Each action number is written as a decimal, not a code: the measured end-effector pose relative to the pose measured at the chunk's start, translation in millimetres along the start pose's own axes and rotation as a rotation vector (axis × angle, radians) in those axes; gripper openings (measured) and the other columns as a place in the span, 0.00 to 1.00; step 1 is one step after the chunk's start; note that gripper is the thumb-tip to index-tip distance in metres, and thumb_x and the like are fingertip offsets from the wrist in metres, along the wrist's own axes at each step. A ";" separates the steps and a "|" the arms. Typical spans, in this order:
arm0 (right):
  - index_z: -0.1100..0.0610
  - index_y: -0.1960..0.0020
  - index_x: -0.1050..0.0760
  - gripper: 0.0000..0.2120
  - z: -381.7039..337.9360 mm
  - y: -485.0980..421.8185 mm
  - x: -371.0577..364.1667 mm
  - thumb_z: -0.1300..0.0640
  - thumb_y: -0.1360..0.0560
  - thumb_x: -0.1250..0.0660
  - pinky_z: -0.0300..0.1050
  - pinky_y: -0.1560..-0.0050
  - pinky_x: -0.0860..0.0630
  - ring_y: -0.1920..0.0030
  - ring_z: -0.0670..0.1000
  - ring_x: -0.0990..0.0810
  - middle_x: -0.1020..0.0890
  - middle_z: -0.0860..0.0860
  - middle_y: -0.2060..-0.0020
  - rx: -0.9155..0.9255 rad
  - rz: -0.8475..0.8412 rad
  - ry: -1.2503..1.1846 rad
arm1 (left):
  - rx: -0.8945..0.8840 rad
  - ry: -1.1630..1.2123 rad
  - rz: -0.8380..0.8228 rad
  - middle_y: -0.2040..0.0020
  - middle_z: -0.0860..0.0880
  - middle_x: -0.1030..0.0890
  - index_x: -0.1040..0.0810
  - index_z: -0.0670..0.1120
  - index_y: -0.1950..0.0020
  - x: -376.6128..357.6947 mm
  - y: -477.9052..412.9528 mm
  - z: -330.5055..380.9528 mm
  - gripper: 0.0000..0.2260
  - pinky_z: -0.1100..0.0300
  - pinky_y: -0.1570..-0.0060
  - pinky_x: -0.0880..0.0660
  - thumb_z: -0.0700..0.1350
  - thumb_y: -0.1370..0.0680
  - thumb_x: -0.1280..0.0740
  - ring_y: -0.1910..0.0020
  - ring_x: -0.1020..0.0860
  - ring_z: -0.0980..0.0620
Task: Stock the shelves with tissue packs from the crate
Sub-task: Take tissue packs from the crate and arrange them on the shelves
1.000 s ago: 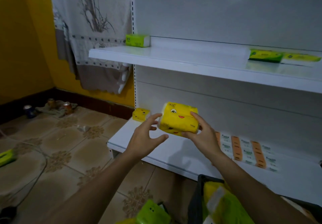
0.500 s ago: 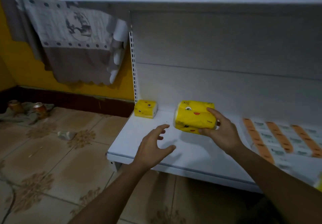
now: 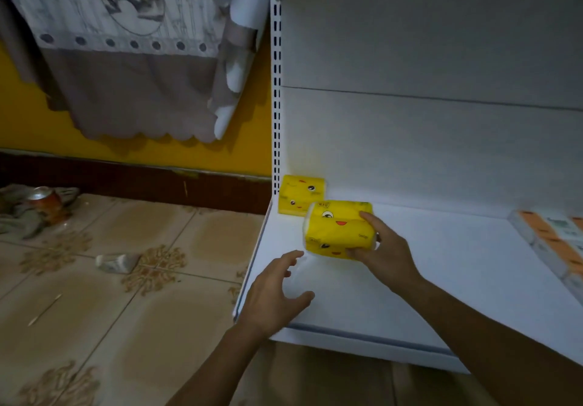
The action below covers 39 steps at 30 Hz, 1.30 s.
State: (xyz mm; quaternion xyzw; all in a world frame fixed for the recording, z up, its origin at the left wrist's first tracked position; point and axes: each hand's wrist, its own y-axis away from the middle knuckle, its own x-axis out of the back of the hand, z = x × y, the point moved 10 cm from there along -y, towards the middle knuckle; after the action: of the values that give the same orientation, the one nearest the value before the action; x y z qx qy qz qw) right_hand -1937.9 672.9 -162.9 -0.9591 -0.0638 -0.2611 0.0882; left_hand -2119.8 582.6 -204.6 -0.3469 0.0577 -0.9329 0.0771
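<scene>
My right hand (image 3: 383, 249) grips a yellow tissue pack (image 3: 336, 229) with cartoon faces by its right end, just above the white bottom shelf (image 3: 410, 279) near its back left corner. A second yellow tissue pack (image 3: 301, 195) stands on the shelf against the back panel, right behind the held one. My left hand (image 3: 273, 295) hovers over the shelf's front left corner with fingers spread and holds nothing. The crate is out of view.
Orange and white tissue packs (image 3: 555, 241) lie in a row at the shelf's right end. A slotted upright (image 3: 276, 90) marks the shelf's left side. On the tiled floor lie a can (image 3: 44, 199) on rags and a small stone (image 3: 115, 262). A curtain (image 3: 126, 58) hangs at the left.
My right hand has carried the yellow pack down and left toward the pack in the shelf's corner. The view has dropped and closed in on the bottom shelf. My left hand stays apart from the pack.
</scene>
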 end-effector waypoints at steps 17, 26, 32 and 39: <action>0.57 0.28 0.37 0.35 27.0 -78.9 -108.5 0.59 0.31 0.26 0.36 0.41 0.38 0.33 0.57 0.30 0.29 0.56 0.32 -0.042 -0.029 0.200 | -0.019 0.092 -0.005 0.35 0.52 0.29 0.38 0.55 0.30 5.1 -58.2 -54.9 0.33 0.65 0.51 0.33 0.54 0.31 0.27 0.44 0.29 0.58; 0.51 0.26 0.43 0.44 18.4 -62.4 -92.3 0.55 0.34 0.23 0.49 0.33 0.36 0.31 0.55 0.33 0.32 0.56 0.31 -0.038 -0.073 0.182 | -0.067 0.114 0.027 0.37 0.52 0.27 0.34 0.54 0.32 1.3 -58.2 -42.3 0.31 0.62 0.52 0.31 0.55 0.32 0.26 0.45 0.28 0.57; 0.45 0.26 0.41 0.40 34.7 -16.1 46.3 0.55 0.32 0.24 0.48 0.37 0.28 0.41 0.55 0.24 0.32 0.54 0.30 -0.187 0.048 0.175 | -0.139 0.166 0.036 0.35 0.50 0.28 0.32 0.50 0.33 -38.9 -47.5 36.1 0.31 0.60 0.49 0.29 0.50 0.32 0.25 0.45 0.28 0.55; 0.48 0.29 0.36 0.35 24.4 88.1 279.6 0.56 0.31 0.25 0.51 0.42 0.25 0.49 0.55 0.19 0.27 0.57 0.36 -0.215 0.354 0.294 | -0.306 0.346 -0.210 0.35 0.51 0.28 0.32 0.51 0.34 -135.7 -16.3 220.8 0.28 0.70 0.56 0.30 0.48 0.31 0.26 0.47 0.27 0.57</action>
State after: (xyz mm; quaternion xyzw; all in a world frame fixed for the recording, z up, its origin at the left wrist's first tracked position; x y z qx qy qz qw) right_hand -1671.9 613.1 -52.4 -0.9110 0.1466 -0.3836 0.0384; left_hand -1875.2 611.6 -122.4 -0.1937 0.1743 -0.9618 -0.0844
